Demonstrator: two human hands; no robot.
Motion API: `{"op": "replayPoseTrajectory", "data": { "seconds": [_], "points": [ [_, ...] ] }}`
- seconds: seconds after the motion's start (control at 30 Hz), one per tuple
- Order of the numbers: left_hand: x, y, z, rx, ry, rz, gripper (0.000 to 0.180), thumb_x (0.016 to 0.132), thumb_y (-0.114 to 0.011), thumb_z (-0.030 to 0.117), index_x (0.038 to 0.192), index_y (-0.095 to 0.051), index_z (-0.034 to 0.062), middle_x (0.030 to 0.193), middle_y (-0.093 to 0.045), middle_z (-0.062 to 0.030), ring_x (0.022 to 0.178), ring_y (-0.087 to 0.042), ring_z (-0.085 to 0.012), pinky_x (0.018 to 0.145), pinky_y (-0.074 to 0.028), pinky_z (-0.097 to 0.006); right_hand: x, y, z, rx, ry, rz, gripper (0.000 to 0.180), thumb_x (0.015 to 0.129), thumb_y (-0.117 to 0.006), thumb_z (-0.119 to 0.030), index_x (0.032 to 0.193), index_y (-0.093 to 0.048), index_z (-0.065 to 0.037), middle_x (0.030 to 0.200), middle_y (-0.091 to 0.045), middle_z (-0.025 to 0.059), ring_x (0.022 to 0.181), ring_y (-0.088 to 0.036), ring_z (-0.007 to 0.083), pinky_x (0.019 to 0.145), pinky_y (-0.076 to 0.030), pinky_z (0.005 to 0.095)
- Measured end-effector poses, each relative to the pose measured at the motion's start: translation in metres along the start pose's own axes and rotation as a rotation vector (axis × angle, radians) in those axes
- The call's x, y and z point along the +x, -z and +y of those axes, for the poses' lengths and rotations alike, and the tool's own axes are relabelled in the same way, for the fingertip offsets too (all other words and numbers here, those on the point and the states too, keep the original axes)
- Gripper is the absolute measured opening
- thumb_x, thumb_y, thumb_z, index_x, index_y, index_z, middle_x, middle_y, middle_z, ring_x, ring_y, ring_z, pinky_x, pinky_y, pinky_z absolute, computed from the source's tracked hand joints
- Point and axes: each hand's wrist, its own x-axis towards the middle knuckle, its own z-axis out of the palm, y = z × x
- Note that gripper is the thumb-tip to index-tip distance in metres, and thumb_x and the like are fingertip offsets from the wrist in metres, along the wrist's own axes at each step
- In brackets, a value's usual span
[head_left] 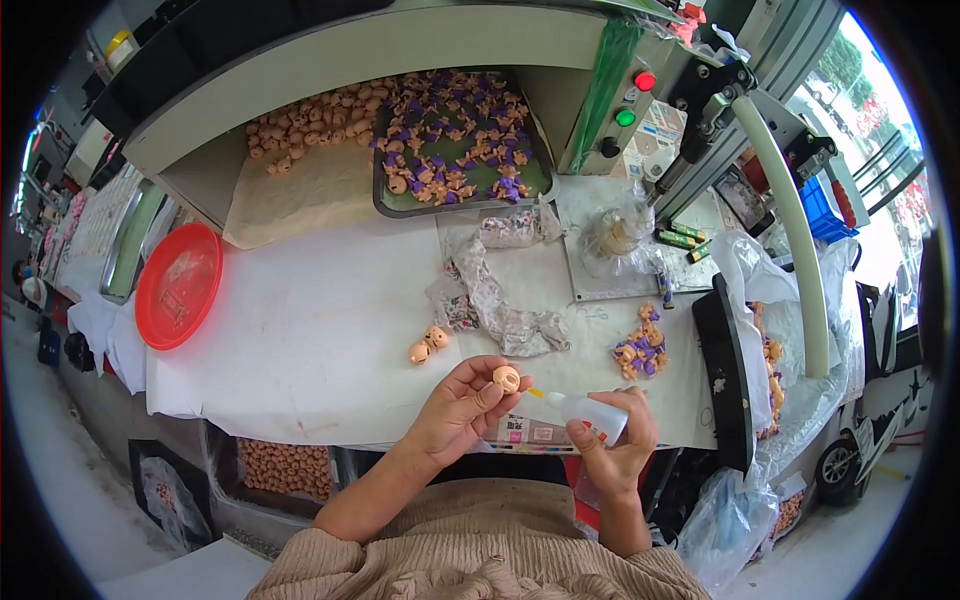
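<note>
Between the thumb and fingers of my left hand [458, 412] is a small peach-coloured doll head [507, 379], its hollow opening turned up. My right hand [620, 440] is wrapped around a white squeeze bottle [595, 414] with a thin yellow nozzle, whose tip points at the doll head and is close to it. Whether tip and head touch I cannot tell. Just beyond my left hand a few loose doll heads [428, 345] lie on the white-covered table. Past my right hand sits a small pile of doll bodies [641, 345] in purple.
A dark tray [383, 205] of purple-clad figures and a heap of doll heads [318, 120] stand under the shelf. A red basin [180, 287] is at the left. Crumpled cloth [495, 300] lies mid-table. A lever press [700, 130] and a black bin [722, 385] stand at the right.
</note>
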Motion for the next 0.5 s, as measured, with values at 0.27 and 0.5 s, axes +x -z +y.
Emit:
{"op": "replayPoseTrajectory", "data": {
  "seconds": [0.27,0.5],
  "points": [
    [-0.0007,0.0032,-0.0012,0.031,-0.011,-0.01,0.026,0.091,-0.054,0.0,0.117,-0.052,0.008,0.123,-0.054,-0.0074,0.121,-0.051,-0.0245,0.096,-0.05,-0.029,-0.0025,-0.0035,-0.0009,0.031,0.015,0.042,0.036,0.067,-0.081,-0.025,0.087,-0.063,-0.001,0.072,-0.056,0.0063,0.065,-0.051,0.018,0.058,-0.039,0.0298],
    [-0.0026,0.002,0.0,0.022,-0.006,-0.006,0.029,0.09,-0.055,-0.002,0.117,-0.053,0.0086,0.126,-0.053,-0.0071,0.12,-0.052,-0.0243,0.096,-0.051,-0.029,-0.002,-0.006,-0.0048,0.043,0.017,0.016,0.035,0.068,-0.081,-0.025,0.088,-0.063,-0.002,0.073,-0.057,0.0063,0.066,-0.051,0.0181,0.061,-0.039,0.0303]
  ]
}}
